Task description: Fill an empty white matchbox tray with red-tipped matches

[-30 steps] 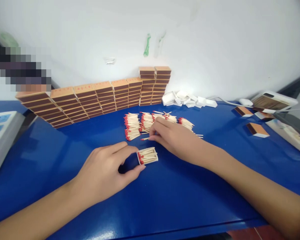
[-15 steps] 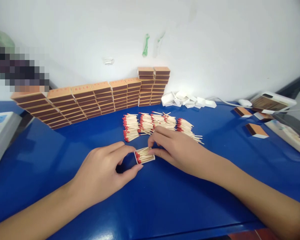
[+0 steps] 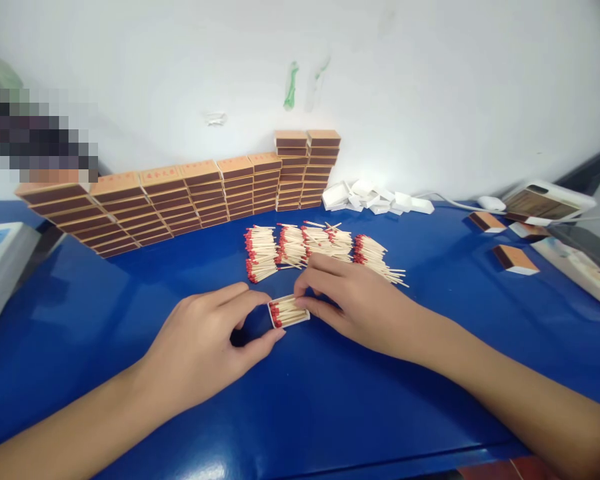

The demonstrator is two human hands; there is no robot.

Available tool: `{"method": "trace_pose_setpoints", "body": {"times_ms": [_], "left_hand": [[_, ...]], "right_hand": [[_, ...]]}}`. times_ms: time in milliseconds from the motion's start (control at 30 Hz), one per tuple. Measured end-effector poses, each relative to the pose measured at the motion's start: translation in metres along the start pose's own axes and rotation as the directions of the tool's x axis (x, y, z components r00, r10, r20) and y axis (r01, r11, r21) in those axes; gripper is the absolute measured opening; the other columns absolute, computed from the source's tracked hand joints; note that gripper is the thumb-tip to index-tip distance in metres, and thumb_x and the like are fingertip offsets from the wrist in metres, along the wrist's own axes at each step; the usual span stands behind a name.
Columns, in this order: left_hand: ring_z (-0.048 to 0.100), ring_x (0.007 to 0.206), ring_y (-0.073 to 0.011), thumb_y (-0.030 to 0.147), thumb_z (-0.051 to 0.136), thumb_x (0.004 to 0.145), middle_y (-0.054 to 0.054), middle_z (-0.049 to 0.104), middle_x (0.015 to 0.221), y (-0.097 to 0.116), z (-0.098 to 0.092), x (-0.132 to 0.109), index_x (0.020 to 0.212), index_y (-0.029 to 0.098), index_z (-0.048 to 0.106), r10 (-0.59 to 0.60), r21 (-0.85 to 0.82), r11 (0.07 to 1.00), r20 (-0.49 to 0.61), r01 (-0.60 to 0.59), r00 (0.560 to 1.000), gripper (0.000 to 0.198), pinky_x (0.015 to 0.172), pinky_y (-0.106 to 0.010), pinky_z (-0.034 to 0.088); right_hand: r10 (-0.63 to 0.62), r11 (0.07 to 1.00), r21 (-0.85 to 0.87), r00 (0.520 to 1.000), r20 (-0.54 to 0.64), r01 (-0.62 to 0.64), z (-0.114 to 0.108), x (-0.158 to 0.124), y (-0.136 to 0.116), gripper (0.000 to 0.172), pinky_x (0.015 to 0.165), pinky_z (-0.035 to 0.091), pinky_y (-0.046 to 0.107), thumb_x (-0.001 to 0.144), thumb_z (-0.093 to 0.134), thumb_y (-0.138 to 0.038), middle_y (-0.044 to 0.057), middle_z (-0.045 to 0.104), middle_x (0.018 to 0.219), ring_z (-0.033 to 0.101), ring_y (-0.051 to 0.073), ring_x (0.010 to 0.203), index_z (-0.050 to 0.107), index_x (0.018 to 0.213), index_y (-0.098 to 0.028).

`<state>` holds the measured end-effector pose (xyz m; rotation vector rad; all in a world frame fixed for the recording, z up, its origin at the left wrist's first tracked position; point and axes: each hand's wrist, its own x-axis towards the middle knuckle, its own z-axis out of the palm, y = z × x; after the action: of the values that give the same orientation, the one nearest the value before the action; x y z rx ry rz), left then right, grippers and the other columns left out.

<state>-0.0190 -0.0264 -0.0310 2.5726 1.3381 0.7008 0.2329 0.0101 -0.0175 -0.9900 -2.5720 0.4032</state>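
A small white matchbox tray (image 3: 296, 323) rests on the blue table in front of me, filled with red-headed matches (image 3: 284, 311) whose heads point left. My left hand (image 3: 205, 340) grips the tray's left end, index finger at the far side and thumb at the near side. Over the tray's right end, my right hand (image 3: 355, 297) has its thumb and forefinger closed on the plain ends of the matches. How many of them it pinches is hidden by the fingers. Just beyond lie several loose piles of matches (image 3: 261, 252), partly covered by the right hand.
Stacked matchboxes (image 3: 165, 193) form a long row along the wall at the left and middle. To their right is a heap of white trays (image 3: 367, 197). A few loose matchboxes (image 3: 516, 259), a white cable and a white device (image 3: 550, 200) lie at the right.
My right fingertips have shifted slightly left over the matches in the tray. The left hand keeps its grip, and the camera view has tilted a little.
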Motion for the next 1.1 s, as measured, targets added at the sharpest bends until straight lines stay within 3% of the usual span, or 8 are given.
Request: {"method": "trace_pose_setpoints", "body": {"times_ms": [467,800,967,1100], "left_hand": [[0.053,0.059,-0.0113,0.036,0.073,0.092,0.004,0.057,0.073,0.0,-0.001,0.0,0.107,0.022,0.076,0.009,-0.006,1.0,0.008,-0.009,1.0,0.02,0.057,-0.027,0.042],[0.054,0.059,-0.0118,0.036,0.073,0.092,0.004,0.058,0.073,0.0,-0.001,0.0,0.106,0.022,0.075,0.005,-0.01,1.0,0.016,-0.005,1.0,0.02,0.057,-0.027,0.042],[0.055,0.059,-0.0116,0.036,0.073,0.092,0.004,0.059,0.074,0.003,-0.002,-0.003,0.108,0.022,0.075,0.043,-0.024,0.999,0.04,-0.042,0.998,0.021,0.057,-0.027,0.044],[0.057,0.059,-0.0111,0.037,0.073,0.093,0.003,0.065,0.08,0.007,-0.002,-0.006,0.111,0.022,0.073,0.093,-0.043,0.995,0.079,-0.089,0.993,0.023,0.057,-0.027,0.045]], "right_hand": [[0.104,0.994,0.028,0.994,0.036,-0.105,0.002,0.003,-0.006,0.01,0.072,0.046,0.031,0.105,0.058,-0.02,0.007,0.066,0.1,0.062,0.018,0.084,0.063,0.096,-0.017],[0.048,0.99,0.131,0.999,-0.02,-0.045,0.006,0.003,-0.002,0.009,0.072,0.045,0.029,0.102,0.061,-0.019,0.004,0.065,0.096,0.06,0.017,0.083,0.067,0.096,-0.018],[0.011,0.982,0.19,0.989,-0.15,0.018,0.014,0.014,0.005,0.017,0.079,0.047,0.03,0.106,0.056,-0.02,0.005,0.066,0.096,0.061,0.017,0.089,0.072,0.112,-0.019],[-0.036,0.997,0.057,0.994,-0.099,0.041,0.025,0.023,0.01,0.029,0.077,0.047,0.032,0.105,0.053,-0.015,0.008,0.063,0.098,0.06,0.02,0.088,0.072,0.127,-0.018]]}}
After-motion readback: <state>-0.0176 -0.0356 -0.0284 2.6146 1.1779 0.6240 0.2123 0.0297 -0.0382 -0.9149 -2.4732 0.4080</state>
